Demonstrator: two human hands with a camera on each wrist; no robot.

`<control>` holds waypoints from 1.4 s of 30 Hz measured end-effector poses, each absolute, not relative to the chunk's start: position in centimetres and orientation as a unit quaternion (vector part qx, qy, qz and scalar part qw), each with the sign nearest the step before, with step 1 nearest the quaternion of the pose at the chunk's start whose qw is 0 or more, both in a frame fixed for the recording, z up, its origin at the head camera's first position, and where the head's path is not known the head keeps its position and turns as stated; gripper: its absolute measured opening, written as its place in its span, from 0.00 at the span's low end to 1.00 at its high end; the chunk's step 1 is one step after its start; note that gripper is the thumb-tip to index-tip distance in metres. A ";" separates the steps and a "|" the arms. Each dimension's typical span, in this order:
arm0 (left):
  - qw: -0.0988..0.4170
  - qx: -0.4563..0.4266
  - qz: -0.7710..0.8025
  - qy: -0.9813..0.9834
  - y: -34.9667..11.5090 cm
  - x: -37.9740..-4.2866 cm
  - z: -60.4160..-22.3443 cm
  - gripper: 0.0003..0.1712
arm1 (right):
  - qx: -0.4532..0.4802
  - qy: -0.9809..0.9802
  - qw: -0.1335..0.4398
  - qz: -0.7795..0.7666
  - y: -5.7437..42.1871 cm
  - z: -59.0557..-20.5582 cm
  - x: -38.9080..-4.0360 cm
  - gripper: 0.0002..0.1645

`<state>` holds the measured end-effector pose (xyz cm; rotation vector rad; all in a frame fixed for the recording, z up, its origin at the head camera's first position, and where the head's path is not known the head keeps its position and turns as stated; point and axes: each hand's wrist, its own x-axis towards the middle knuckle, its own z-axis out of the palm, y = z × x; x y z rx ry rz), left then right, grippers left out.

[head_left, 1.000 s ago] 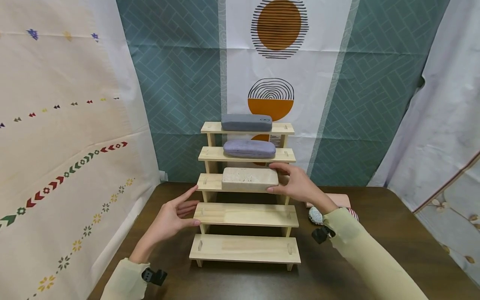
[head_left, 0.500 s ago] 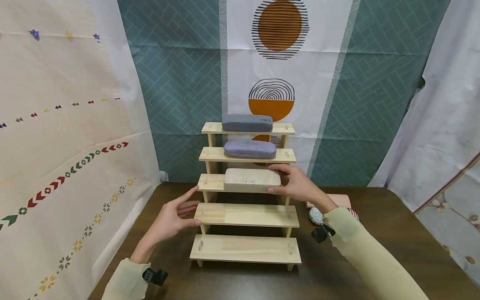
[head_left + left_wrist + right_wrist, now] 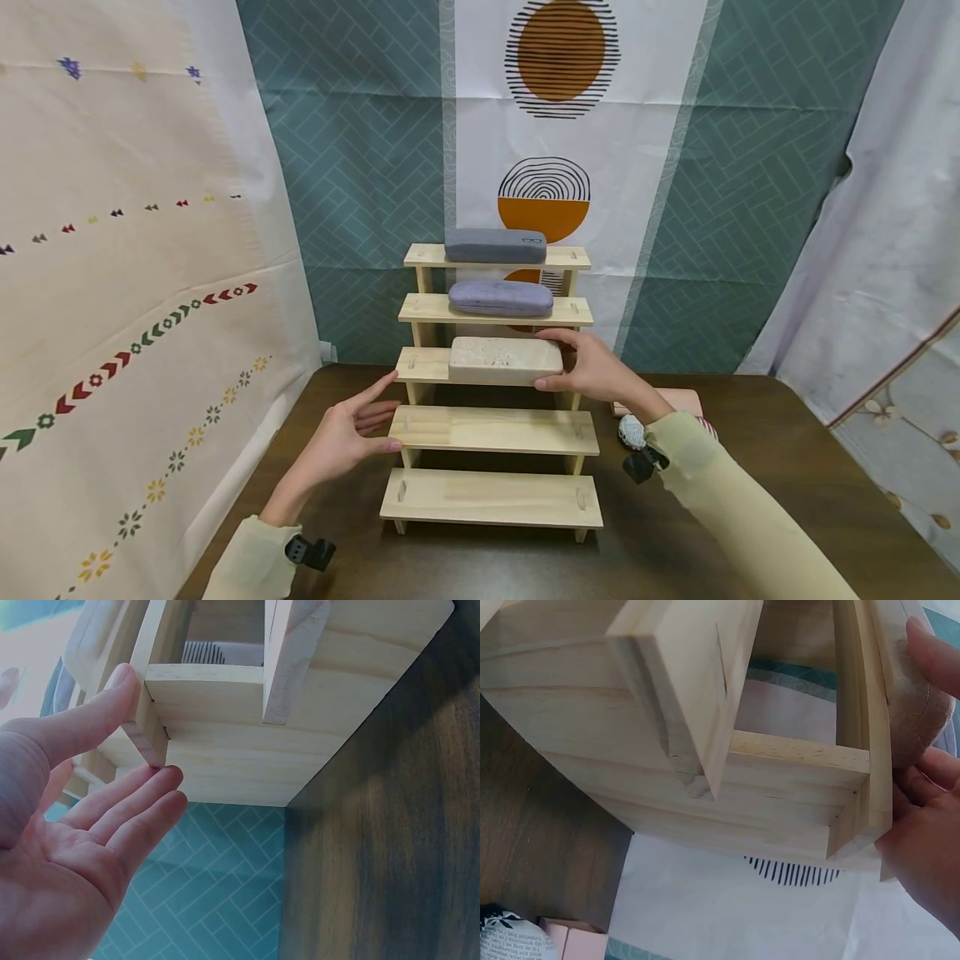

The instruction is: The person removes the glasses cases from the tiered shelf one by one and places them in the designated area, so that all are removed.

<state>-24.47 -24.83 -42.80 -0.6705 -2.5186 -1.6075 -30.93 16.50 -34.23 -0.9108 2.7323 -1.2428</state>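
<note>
At the far left, the risk comes from the left hand [image 3: 345,437]: too firm a push against the end of the wooden stand [image 3: 495,429] could shift or tip it, shaking the purple case [image 3: 501,297] and the gray case [image 3: 495,246] on the two upper shelves. That hand is spread, thumb apart from the long, nearly straight fingers, with fingertips touching a shelf end and nothing grasped. In the middle, the cream case [image 3: 504,360] sits on the third shelf from the top, close to its front edge; I cannot tell whether it overhangs. Pulled forward or let go off balance, it could drop onto the shelf below. At its right end, the right hand [image 3: 596,367] pinches it between thumb and fingers, well apart from the left hand; one-ended hold might swing the case askew. The right forearm slants in from the lower right, sleeve passing across the pink box [image 3: 678,400] and the patterned pouch [image 3: 632,432], so a lowered wrist could knock these about on the table [image 3: 480,567].
</note>
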 end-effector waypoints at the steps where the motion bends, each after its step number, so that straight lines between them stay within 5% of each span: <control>1: 0.040 -0.219 -0.524 -0.822 -24.8 -24.5 -42.8 0.61 | -0.289 0.871 0.001 -0.397 16.5 -34.3 -30.9 0.48; 42: 0.033 -0.232 -0.545 -0.805 -25.0 -24.6 -42.9 0.61 | -0.283 0.825 -0.055 -0.486 18.0 -36.4 -28.6 0.46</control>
